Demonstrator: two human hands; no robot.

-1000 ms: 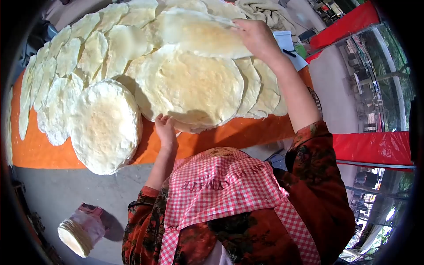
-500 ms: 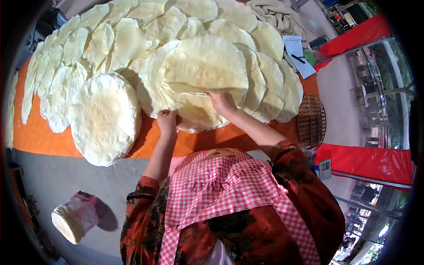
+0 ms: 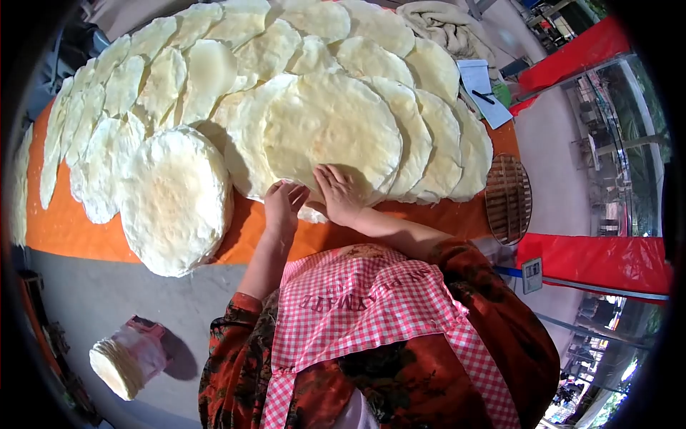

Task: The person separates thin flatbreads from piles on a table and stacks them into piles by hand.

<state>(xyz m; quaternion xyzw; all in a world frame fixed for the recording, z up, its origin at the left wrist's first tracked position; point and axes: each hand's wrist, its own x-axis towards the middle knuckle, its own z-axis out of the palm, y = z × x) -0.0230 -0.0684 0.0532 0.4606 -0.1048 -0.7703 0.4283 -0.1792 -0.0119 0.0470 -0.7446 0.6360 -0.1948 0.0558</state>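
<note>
A large round flatbread (image 3: 332, 125) lies flat on other overlapping breads near the front edge of the orange cloth (image 3: 78, 236). My right hand (image 3: 339, 194) rests on its near edge, palm down with fingers stretched out. Just to the left, my left hand (image 3: 283, 204) pinches the near left edge of the bread, thumb and fingers together. A thick round stack of breads (image 3: 174, 200) stands to the left of my hands, its front overhanging the cloth's edge.
Rows of thin breads (image 3: 161, 79) cover the far side. A notepad with a pen (image 3: 486, 100), a crumpled cloth (image 3: 446, 28) and a round slatted rack (image 3: 507, 200) are at the right. A bagged stack (image 3: 125, 365) is on the floor, lower left.
The bread lifted by my right hand at the far side has come down toward me, folded at its near edge, and now lies flat. My right hand has let go and opened on it.
</note>
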